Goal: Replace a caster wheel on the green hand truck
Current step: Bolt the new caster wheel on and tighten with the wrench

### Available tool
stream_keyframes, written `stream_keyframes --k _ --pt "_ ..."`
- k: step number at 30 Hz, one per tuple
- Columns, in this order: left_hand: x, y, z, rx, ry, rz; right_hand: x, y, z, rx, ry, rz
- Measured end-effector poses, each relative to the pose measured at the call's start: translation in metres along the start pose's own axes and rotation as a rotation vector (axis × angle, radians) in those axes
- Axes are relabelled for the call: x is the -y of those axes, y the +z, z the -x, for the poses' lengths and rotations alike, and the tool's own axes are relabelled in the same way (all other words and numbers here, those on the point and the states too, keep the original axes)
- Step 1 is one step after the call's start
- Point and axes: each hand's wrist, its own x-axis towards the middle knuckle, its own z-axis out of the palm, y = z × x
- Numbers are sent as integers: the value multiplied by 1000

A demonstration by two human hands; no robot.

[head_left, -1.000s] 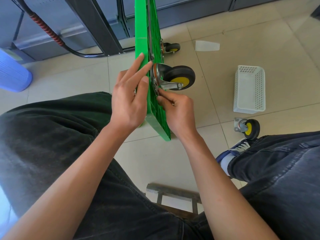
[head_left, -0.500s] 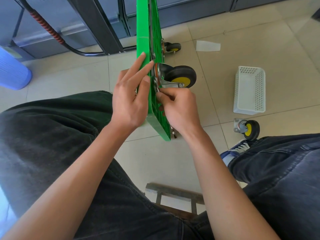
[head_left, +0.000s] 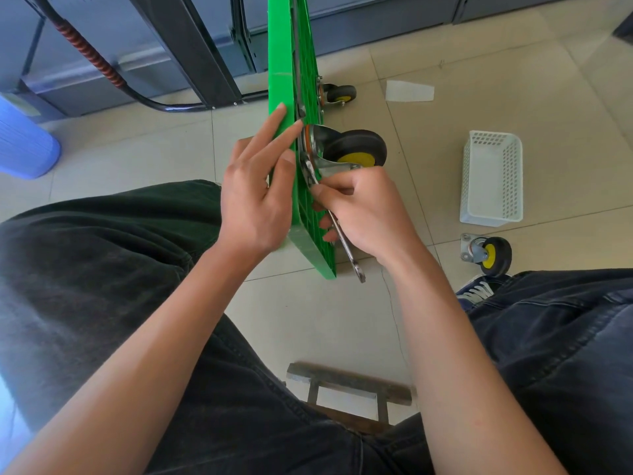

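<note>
- Caster wheel [head_left: 356, 150] sits bolted against the green hand truck [head_left: 310, 214], just beyond my right knuckles, its plate facing me so the fasteners are reachable.
- Right hand [head_left: 368, 214] grips the wrench [head_left: 344, 240], its head at the plate.
- Left hand [head_left: 255, 200], fingers straight, presses the deck's far face to steady the upended truck.
- Spare caster [head_left: 486, 253] lies on the floor to the right of my right wrist, near the white basket [head_left: 491, 180].

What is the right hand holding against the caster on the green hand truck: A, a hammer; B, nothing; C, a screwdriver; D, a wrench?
D: the right hand grips a metal wrench, its upper end at the mounting plate of the caster on the green hand truck.
</note>
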Motion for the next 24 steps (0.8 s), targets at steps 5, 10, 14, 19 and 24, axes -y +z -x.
stream_keyframes --k 5,10,14,19,24 --pt "0 1 0 -1 2 12 -22 -5 -5 -72 -76 118" --pt "1 1 0 -4 2 11 -35 2 -11 -181 -178 178" --pt "1 1 0 -9 6 7 -39 11 -14 -230 -228 139" --pt "1 1 0 -12 4 4 -39 18 -16 -254 -237 91" --pt "1 1 0 -11 5 2 -38 25 -18 -236 -231 15"
